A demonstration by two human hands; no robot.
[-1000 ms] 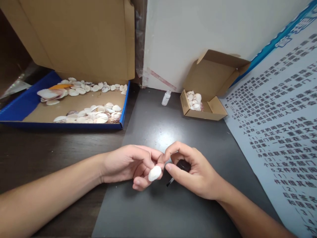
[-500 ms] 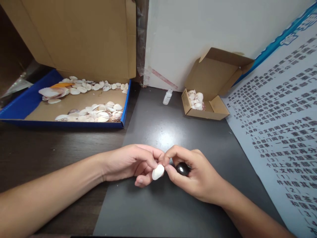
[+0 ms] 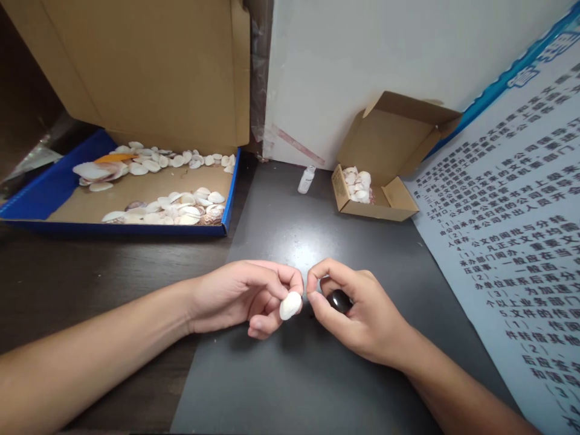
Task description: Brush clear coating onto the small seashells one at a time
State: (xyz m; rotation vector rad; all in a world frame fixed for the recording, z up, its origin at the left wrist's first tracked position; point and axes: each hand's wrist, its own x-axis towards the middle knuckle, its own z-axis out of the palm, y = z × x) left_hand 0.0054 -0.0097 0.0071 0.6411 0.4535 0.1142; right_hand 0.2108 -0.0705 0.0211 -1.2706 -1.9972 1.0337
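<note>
Between the thumb and fingers of my left hand point(image 3: 254, 296) is a small white shell point(image 3: 290, 306), held above the dark grey mat point(image 3: 254, 386). My right hand point(image 3: 357, 308) is curled just to the right, with a glossy black rounded object point(image 3: 339, 301) held against the palm. Its thumb and index fingertips are pinched together, apart from the shell; whether anything tiny is between them cannot be made out.
A blue-edged open box point(image 3: 190, 228) at the left holds many shells. At the back right, a small cardboard box point(image 3: 380, 211) holds white shells. A small clear bottle point(image 3: 306, 180) stands near the white wall panel point(image 3: 344, 72). A printed sheet point(image 3: 507, 241) lies right.
My right hand has moved slightly right, away from the shell, opening a gap between the hands. The shell in my left hand has tilted and risen a little.
</note>
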